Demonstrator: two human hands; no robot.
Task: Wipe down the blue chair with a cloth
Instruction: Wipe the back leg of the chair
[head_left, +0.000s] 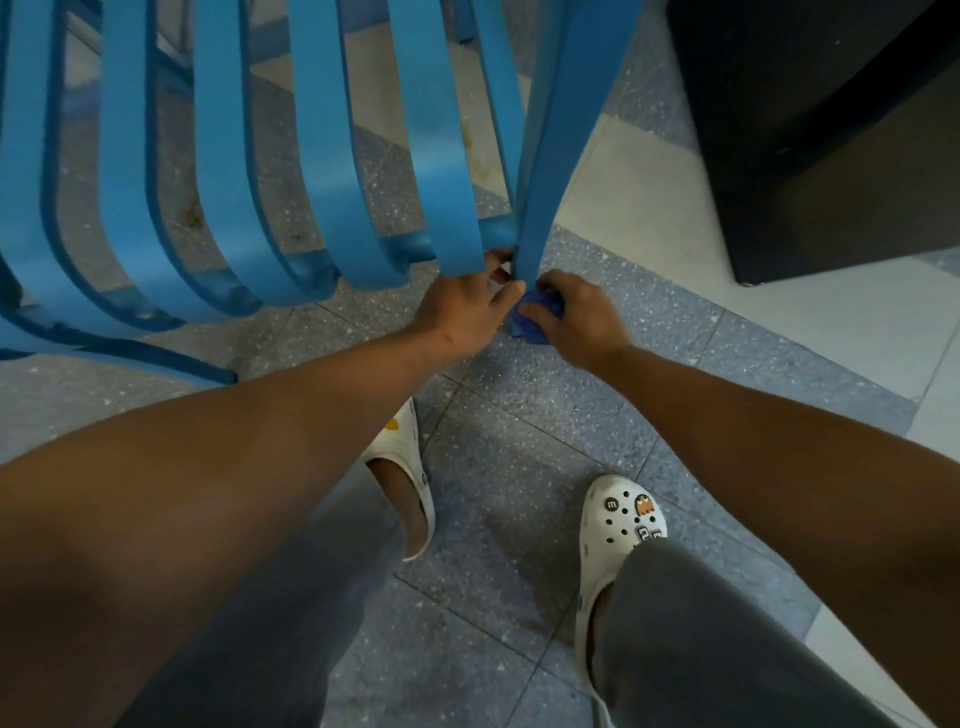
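Floor (519, 441) — speckled grey-blue tiles with cream tiles at right. On it: blue chair (332, 156) by its leg, two white clogs (615, 525) — and a dark cabinet (831, 130), top right.

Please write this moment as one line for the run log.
phase: wiping chair post | right hand: grips blue cloth at post of blue chair | left hand: fingers at post, steadying

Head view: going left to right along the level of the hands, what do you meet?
Blue chair slats → left hand → blue cloth → right hand → pale floor tile.
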